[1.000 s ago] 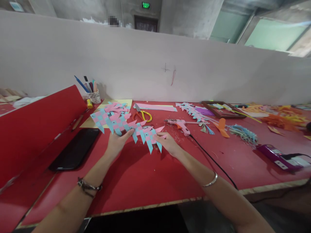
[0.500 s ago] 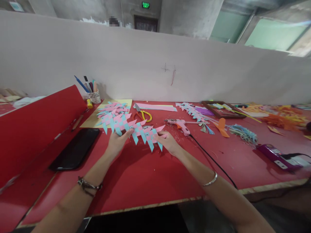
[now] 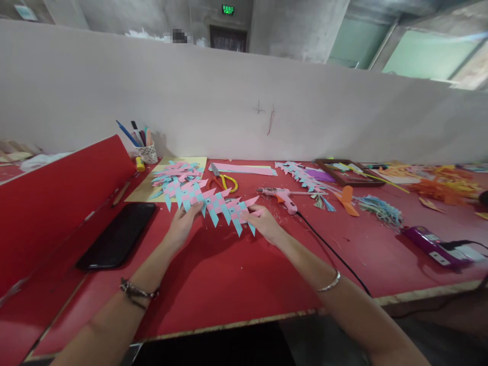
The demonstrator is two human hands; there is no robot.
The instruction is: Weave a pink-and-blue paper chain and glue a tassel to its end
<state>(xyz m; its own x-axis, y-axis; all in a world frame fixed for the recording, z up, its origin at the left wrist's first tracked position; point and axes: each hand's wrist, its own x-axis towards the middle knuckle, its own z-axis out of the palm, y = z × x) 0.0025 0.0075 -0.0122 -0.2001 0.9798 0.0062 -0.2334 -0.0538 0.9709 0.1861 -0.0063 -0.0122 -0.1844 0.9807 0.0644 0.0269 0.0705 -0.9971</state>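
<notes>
A chain of folded pink and blue paper fish (image 3: 216, 204) hangs between my hands above the red table. My left hand (image 3: 183, 223) pinches it left of the middle, thumb on top. At its right end, my right hand (image 3: 263, 222) grips the last piece between thumb and fingers. Behind the left part of the chain lies a pile of similar paper pieces (image 3: 177, 172) on a yellow sheet (image 3: 145, 189). Scissors (image 3: 224, 182) with red and yellow handles rest just beyond the chain. A pink glue gun (image 3: 282, 197) lies to the right of my right hand.
A black phone (image 3: 118, 236) lies at left, beside a red board (image 3: 64, 203). Pen cup (image 3: 148, 152), paper strips (image 3: 244, 169), another paper chain (image 3: 301, 175) and a brown tray (image 3: 351, 175) stand along the partition. A purple power strip (image 3: 438, 247) and the glue gun's cord (image 3: 335, 255) are at right.
My left hand has slid slightly left along the paper chain, and the chain's left end has shifted a little right. My right hand keeps its grip almost in place.
</notes>
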